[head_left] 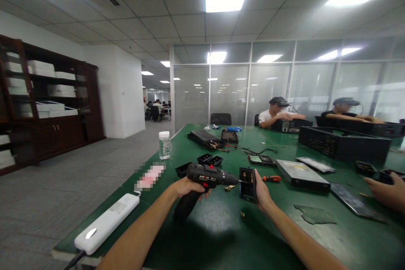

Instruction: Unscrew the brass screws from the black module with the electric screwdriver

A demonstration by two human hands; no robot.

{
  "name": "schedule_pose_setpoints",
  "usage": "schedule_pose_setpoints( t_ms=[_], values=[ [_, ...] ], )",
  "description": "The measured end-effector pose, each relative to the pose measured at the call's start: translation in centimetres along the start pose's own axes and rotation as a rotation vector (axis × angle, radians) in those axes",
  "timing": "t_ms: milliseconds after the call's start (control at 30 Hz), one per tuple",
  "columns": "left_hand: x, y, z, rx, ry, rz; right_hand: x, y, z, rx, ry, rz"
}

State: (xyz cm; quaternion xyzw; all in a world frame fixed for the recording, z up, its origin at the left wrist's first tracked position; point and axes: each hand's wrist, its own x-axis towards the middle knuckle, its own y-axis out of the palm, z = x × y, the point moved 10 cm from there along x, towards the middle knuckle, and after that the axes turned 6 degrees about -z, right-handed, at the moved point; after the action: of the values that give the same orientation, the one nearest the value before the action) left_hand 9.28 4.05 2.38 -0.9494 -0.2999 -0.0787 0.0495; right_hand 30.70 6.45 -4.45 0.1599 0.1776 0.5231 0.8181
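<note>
My left hand (186, 186) is wrapped round the grip of a black electric screwdriver (205, 176) with red marks, held above the green table (218, 228). Its tip points right, at a small black fan-like part (247, 184) that my right hand (261, 190) holds upright by its right side. A few tiny brass screws (242, 214) lie on the table below my hands.
A white power strip (106, 222) lies at the near left edge, and a clear bottle (164, 145) stands farther back. An optical drive (302, 173), an orange-handled screwdriver (271, 178), black parts and an open computer case (343, 143) are spread about. Another person's hand (384, 192) rests at right; two people sit at the far side.
</note>
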Motion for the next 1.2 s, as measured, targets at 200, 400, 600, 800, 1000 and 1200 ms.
schedule_pose_setpoints(
  t_ms=[200,400,600,800,1000,1200],
  values=[
    [0.03,0.01,-0.09,0.005,0.006,0.008,0.27,-0.24,0.10,-0.021,-0.023,-0.018],
    [-0.02,0.07,-0.09,-0.006,-0.003,0.007,0.24,-0.20,0.23,-0.028,-0.034,-0.014],
    [-0.08,0.31,-0.22,-0.016,-0.014,0.022,0.16,-0.22,0.16,-0.022,-0.020,-0.017],
    [-0.02,0.16,-0.16,-0.006,0.003,0.011,0.24,-0.39,0.15,-0.031,-0.025,-0.031],
    [-0.04,0.18,-0.21,0.000,0.017,0.024,0.45,-0.23,-0.38,-0.035,0.018,-0.010],
    [-0.04,0.13,-0.11,-0.006,0.007,0.021,0.26,-0.01,-0.26,-0.023,0.019,-0.003]
  ],
)
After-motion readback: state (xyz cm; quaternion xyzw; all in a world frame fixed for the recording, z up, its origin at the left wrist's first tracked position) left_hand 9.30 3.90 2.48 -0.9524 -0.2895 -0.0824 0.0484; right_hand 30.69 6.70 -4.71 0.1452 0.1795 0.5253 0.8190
